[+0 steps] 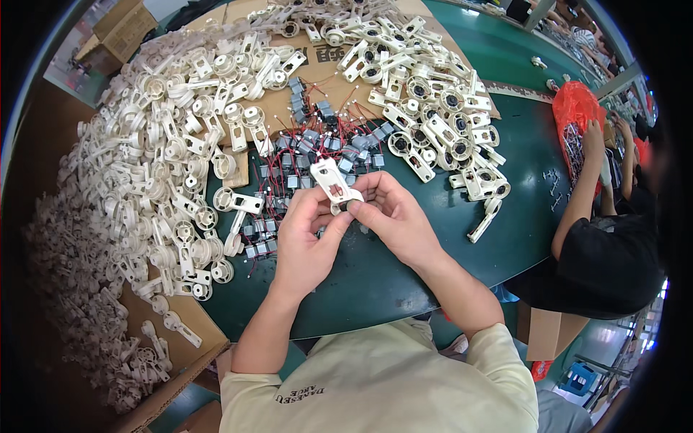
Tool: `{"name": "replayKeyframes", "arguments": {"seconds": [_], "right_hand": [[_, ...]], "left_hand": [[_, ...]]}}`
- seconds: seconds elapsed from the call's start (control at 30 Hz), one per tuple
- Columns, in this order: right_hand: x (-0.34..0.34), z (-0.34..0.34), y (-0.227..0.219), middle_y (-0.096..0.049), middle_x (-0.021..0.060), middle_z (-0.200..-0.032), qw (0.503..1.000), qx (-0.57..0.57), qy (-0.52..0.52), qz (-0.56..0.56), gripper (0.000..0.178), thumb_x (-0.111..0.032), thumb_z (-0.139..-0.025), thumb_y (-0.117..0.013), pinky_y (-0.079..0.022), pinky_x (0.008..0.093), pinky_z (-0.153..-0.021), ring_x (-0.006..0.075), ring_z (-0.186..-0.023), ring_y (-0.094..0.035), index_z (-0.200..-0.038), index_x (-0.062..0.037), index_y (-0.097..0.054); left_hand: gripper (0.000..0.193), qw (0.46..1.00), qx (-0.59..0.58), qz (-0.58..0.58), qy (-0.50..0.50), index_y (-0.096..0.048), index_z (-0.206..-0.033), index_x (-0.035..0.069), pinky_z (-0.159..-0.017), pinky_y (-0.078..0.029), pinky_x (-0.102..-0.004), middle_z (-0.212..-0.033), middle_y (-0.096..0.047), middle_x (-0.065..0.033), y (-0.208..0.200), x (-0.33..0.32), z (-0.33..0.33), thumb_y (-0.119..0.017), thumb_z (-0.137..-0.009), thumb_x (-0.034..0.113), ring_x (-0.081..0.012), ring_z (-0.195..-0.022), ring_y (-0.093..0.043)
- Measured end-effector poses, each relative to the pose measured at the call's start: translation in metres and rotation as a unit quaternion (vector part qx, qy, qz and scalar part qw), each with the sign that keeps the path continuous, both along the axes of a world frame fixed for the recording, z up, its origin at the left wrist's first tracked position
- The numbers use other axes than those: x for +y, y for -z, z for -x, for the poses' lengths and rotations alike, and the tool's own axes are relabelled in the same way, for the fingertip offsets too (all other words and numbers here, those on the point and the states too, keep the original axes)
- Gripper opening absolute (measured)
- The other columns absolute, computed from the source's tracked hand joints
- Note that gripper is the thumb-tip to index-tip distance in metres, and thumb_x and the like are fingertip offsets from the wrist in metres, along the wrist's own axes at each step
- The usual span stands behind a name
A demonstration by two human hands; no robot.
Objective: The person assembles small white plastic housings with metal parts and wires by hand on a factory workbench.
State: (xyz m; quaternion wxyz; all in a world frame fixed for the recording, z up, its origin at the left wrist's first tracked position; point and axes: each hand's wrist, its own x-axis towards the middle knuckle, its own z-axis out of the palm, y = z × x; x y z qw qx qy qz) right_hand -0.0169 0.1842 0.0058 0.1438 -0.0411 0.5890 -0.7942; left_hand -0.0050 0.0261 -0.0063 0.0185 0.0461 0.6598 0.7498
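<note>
Over the near middle of the table, I hold a white plastic housing (329,178) with a long slotted arm and a rounded end. My left hand (304,229) grips its left side near the rounded end. The fingers of my right hand (393,215) pinch that end from the right, partly covering it. Just beyond my hands lies a heap of small grey motors (351,153) with red wires. Similar white housings (177,148) are piled high on the left. More housings with dark round centres (449,101) lie at the far right of the motors.
The green table (462,249) curves along my front, with a cardboard sheet (307,72) under the far piles. A cardboard box (195,343) edges the left. At right, another person's arm (583,184) reaches to a red plastic bag (574,108), beside scattered small metal parts (554,193).
</note>
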Motion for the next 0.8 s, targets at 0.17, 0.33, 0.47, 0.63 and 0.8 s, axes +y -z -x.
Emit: {"name": "replayKeyframes", "arguments": {"seconds": [0.17, 0.33, 0.47, 0.63, 0.8], "right_hand": [[0.003, 0.002, 0.001, -0.057, 0.0026, -0.101, 0.999, -0.035, -0.003, -0.026, 0.020, -0.005, -0.091, -0.059, -0.044, 0.0243, -0.080, 0.0085, -0.092, -0.054, -0.108, -0.0031, -0.050], [-0.002, 0.000, 0.005, -0.057, 0.0043, -0.097, 1.000, -0.010, 0.020, -0.005, 0.020, -0.005, -0.090, -0.059, -0.047, 0.0228, -0.073, 0.0075, -0.083, -0.056, -0.106, -0.0003, -0.048], [0.001, 0.003, 0.010, -0.057, 0.0051, -0.098, 0.998, -0.026, 0.010, -0.051, 0.022, -0.004, -0.090, -0.059, -0.048, 0.0239, -0.072, 0.0079, -0.084, -0.057, -0.108, 0.0007, -0.048], [0.007, 0.004, -0.006, -0.057, 0.0056, -0.100, 0.999, -0.030, -0.036, 0.024, 0.024, -0.002, -0.093, -0.057, -0.050, 0.0258, -0.080, 0.0095, -0.091, -0.058, -0.114, 0.0009, -0.047], [0.001, 0.001, 0.006, -0.055, 0.0067, -0.102, 0.999, 0.046, -0.023, 0.004, 0.024, 0.003, -0.093, -0.055, -0.051, 0.0250, -0.080, 0.0099, -0.093, -0.058, -0.116, 0.0013, -0.047]], "left_hand": [[0.024, 0.995, 0.060, 0.072, -0.012, -0.058, -0.103, -0.001, -0.075, -0.055, -0.0271, -0.096, -0.058, -0.0073, 0.007, 0.008, -0.001, -0.069, -0.082, -0.003, -0.0148, -0.087, -0.065], [0.023, 0.992, 0.055, 0.111, -0.027, -0.058, -0.099, 0.000, -0.069, -0.053, -0.0262, -0.092, -0.060, -0.0072, 0.006, 0.009, -0.001, -0.071, -0.080, -0.001, -0.0135, -0.080, -0.064], [0.023, 0.979, 0.108, 0.174, -0.023, -0.058, -0.100, 0.000, -0.071, -0.052, -0.0266, -0.092, -0.059, -0.0072, 0.008, 0.008, -0.001, -0.069, -0.080, -0.002, -0.0128, -0.080, -0.063], [0.026, 0.999, -0.030, -0.006, 0.042, -0.054, -0.114, -0.003, -0.081, -0.049, -0.0259, -0.107, -0.053, -0.0061, -0.003, -0.001, 0.001, -0.058, -0.089, -0.007, -0.0120, -0.092, -0.060], [0.026, 0.998, 0.055, 0.031, 0.017, -0.057, -0.108, -0.001, -0.075, -0.051, -0.0249, -0.100, -0.054, -0.0052, 0.004, 0.001, 0.002, -0.070, -0.086, 0.005, -0.0107, -0.084, -0.060]]}}
